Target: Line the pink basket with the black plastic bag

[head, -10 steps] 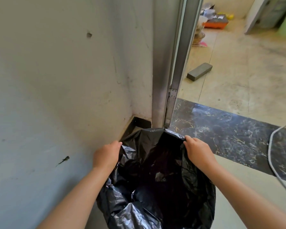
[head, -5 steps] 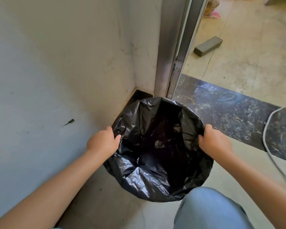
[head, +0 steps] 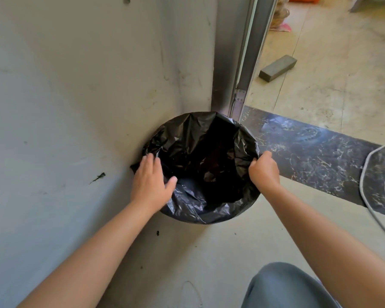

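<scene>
Right hand [head: 263, 172] pinching black plastic bag [head: 200, 165] at rim; left hand [head: 151, 183] spread flat. Film thin, slippery, probably tear-prone: grip folded edge.

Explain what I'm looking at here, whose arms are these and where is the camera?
No machine here: the arms belong to a person, filmed by a wide-angle camera on their head, looking down. A round bin stands on the floor in a corner, by a wall and a metal door frame. A black bag is spread open inside it and folded over the rim, so the basket itself is hidden. The left hand lies flat, fingers spread, on the bag's left edge. The right hand grips the right edge. Beyond lie a grey block and a pale cable. The blue shape below is probably the person's knee.
</scene>
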